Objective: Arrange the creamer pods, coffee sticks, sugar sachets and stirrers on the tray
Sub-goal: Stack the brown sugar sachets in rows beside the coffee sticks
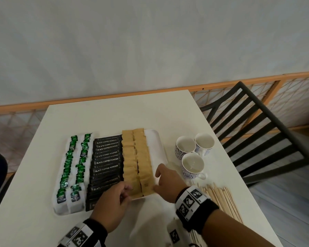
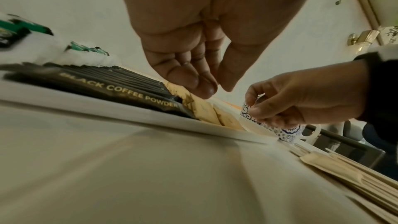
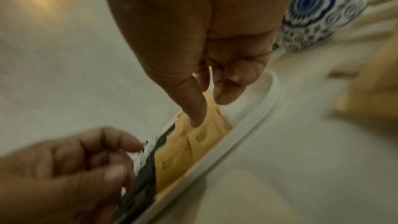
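**Two hands at the near end of a full tray**

Pale grey wall (image 1: 150, 41) stands behind a square cream tabletop (image 1: 114, 114). On it lies a flat white plastic tray (image 1: 154, 139), running from near the front edge toward the back edge.

Rows fill the tray. At its left side lie white packets with green print (image 1: 75, 166), in two rows. Next come long black coffee sticks with "BLACK COFFEE POWDER" on them (image 1: 106, 166). Then come small tan paper sugar sachets (image 1: 136, 157), in two rows. A bare white strip runs along the tray's right side.

The left hand (image 1: 112, 204) is over the near end of the tray, where the coffee sticks meet the sachets. Its fingers (image 2: 193, 81) are curled with the tips pressed close to the thumb. It does not seem to hold anything.

The right hand (image 1: 168, 180) is at the near right corner of the tray. Its thumb (image 3: 193, 108) points down and its tip is on or just above a sachet. The other fingers are curled loosely. I cannot tell if it pinches the sachet.

Three white cups with blue patterns (image 1: 193, 157) stand close together by the right edge of the tabletop. Thin pale wooden stirrers (image 1: 221, 198) lie in a pile on the tabletop near the front right corner, off the tray.

A black slatted chair (image 1: 253, 125) stands past the right edge.
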